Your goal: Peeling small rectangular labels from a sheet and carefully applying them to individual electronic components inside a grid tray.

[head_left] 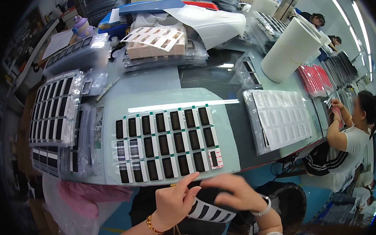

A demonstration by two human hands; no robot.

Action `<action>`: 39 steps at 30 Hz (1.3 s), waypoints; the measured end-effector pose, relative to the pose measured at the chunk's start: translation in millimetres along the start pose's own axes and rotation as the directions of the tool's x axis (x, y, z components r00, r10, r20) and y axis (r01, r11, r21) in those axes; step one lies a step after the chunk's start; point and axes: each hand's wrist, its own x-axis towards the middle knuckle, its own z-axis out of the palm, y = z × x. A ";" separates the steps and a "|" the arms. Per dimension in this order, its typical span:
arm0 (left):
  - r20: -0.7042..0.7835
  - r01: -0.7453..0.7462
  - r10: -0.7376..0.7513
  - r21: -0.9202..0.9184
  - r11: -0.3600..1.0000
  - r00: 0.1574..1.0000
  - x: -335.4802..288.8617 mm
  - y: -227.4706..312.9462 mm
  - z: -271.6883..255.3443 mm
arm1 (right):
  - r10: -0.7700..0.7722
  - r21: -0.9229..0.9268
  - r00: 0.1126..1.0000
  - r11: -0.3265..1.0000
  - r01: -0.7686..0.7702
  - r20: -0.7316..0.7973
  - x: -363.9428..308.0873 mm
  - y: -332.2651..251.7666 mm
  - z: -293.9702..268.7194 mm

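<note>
My left hand [174, 202], with a gold bracelet, is in front of the table edge, its fingers closed around one end of a white strip with dark rectangles [209, 213]. Its index finger and thumb point up and right. My right hand [235, 192], slightly blurred, hovers above the strip with thumb and fingers apart; nothing shows between them. Beyond both hands, rows of dark rectangular panels [166, 145] with white side strips and green tabs lie on a clear sheet [230, 158]. The nearest right piece [215, 158] has a white frame with red marks.
Stacked clear trays of dark panels [52, 108] stand at left. At right lie a white-covered tray stack [282, 118] and a large white roll [291, 48]. A foam block [158, 48] bears a cut-out sheet at the back. A co-worker [352, 124] sits at right.
</note>
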 end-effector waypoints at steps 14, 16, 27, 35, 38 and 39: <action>-0.002 0.106 -0.116 -0.391 0.914 0.993 -34.1 -15.9 4.3 | 0.230 0.017 0.901 0.967 -0.253 0.369 -10.3 -8.2 32.5; 0.198 0.285 -0.216 -0.457 0.843 0.956 -34.2 -18.4 -2.2 | 0.234 0.093 0.928 0.958 -0.271 0.288 -10.5 -6.9 30.9; 0.588 0.481 -0.188 -0.392 0.785 0.786 -30.0 -34.8 -17.2 | 0.343 0.272 0.909 0.875 -0.401 0.237 -7.8 4.1 14.3; 0.359 0.202 0.025 -0.580 0.789 0.933 -31.1 -32.5 -13.7 | 0.361 0.275 0.876 0.850 -0.450 0.319 2.4 9.2 23.6; 0.364 0.264 -0.056 -0.553 0.790 0.930 -33.3 -30.5 -14.5 | 0.287 0.224 0.955 0.928 -0.298 0.081 3.1 0.1 23.9; 0.335 0.268 -0.071 -0.587 0.764 0.939 -33.6 -29.9 -13.6 | 0.157 0.149 0.982 0.979 -0.141 -0.101 4.1 -2.7 25.0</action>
